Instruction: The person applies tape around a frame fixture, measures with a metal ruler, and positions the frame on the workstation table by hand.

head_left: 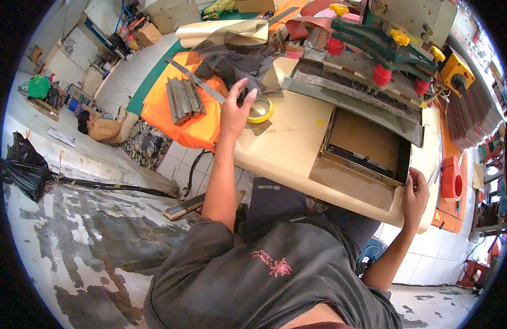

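My left hand (pixel 237 112) is raised over the work table, thumb and fingers apart with nothing held. Just beside it lies a yellow tape roll (pixel 261 111). Dark transparent sheets (pixel 231 63) are heaped behind the hand. My right hand (pixel 416 193) has its fingers closed on the near right corner of a black rectangular frame (pixel 368 163). That frame sits on a brown transparent sheet (pixel 349 183) on the cream table top (pixel 281 145). Part of the frame's far side is hidden under the press's plate (pixel 354 107).
A press with a green arm (pixel 382 49) and red knobs stands over the table's back. Metal bars (pixel 183 100) and a steel ruler (pixel 196 79) rest on orange material at left. A red tape dispenser (pixel 452 178) is at right. Another person (pixel 108 126) lies farther left.
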Demonstrator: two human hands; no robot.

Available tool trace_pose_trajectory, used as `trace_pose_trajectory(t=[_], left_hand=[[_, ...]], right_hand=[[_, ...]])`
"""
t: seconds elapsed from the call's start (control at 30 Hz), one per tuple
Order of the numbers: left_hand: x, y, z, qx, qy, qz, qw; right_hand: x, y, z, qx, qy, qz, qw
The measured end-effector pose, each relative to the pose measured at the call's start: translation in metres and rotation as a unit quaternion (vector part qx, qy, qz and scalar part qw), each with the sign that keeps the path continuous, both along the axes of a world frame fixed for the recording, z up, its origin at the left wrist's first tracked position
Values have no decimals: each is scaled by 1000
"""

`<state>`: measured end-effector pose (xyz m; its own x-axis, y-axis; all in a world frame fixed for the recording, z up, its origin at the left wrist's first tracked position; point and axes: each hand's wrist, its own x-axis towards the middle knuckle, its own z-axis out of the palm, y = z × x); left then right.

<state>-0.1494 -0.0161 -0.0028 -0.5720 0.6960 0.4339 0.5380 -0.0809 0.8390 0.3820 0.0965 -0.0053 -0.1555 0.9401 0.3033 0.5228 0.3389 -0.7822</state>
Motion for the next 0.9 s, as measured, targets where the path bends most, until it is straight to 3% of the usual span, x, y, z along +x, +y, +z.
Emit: trace_pose_trajectory(t=[0.03, 0.13, 0.2, 0.27, 0.33, 0.37, 0.4, 0.43, 0.47, 0.5, 0.6, 0.63, 0.7, 0.8, 0.87, 0.9], left_hand=[[-3, 2, -2, 0, 0, -1, 1000], [-5, 3, 1, 176, -60, -5, 982], [-9, -10, 7, 246, -308, 73, 916], [-41, -11, -20, 247, -326, 107, 906], [-59, -17, -33, 102, -283, 120, 946], [-67, -18, -40, 40, -196, 149, 969], [-65, -21, -34, 39, -196, 145, 969], [-59, -26, -26, -40, -1, 186, 982], [-55, -27, -21, -115, 193, 216, 950], [-66, -28, -27, -103, 276, 211, 932], [-66, -27, -17, -168, 355, 231, 890], [-63, -25, -9, -270, 344, 250, 864], [-69, -28, -16, -283, 348, 229, 864], [-123, -35, -67, -229, 479, 232, 815], [-71, -24, -19, -241, 287, 224, 900], [-62, -25, -13, -255, 298, 239, 888]], right_hand=[[0, 0, 1, 0, 0, -1, 1000], [1, -1, 2, -16, -1, 3, 1000], [1, 0, 0, -11, 16, 9, 1000], [2, 0, 1, -14, 11, 10, 1000], [2, 0, 2, -18, 7, 11, 1000], [1, -1, 3, -20, 12, 12, 1000], [2, -1, 3, -24, 17, 12, 1000], [3, -1, 2, -25, 15, 7, 1000], [4, 1, 0, -27, 13, 13, 999], [6, 2, -2, -29, 11, 18, 999], [4, 0, 2, -53, 5, 6, 999], [5, 0, 3, -48, 11, 11, 999], [7, 2, -5, -25, 9, 6, 1000], [1, -2, 3, -9, 4, -8, 1000], [0, -3, 7, -10, -15, -7, 1000], [-1, -3, 6, -1, -29, -14, 999]])
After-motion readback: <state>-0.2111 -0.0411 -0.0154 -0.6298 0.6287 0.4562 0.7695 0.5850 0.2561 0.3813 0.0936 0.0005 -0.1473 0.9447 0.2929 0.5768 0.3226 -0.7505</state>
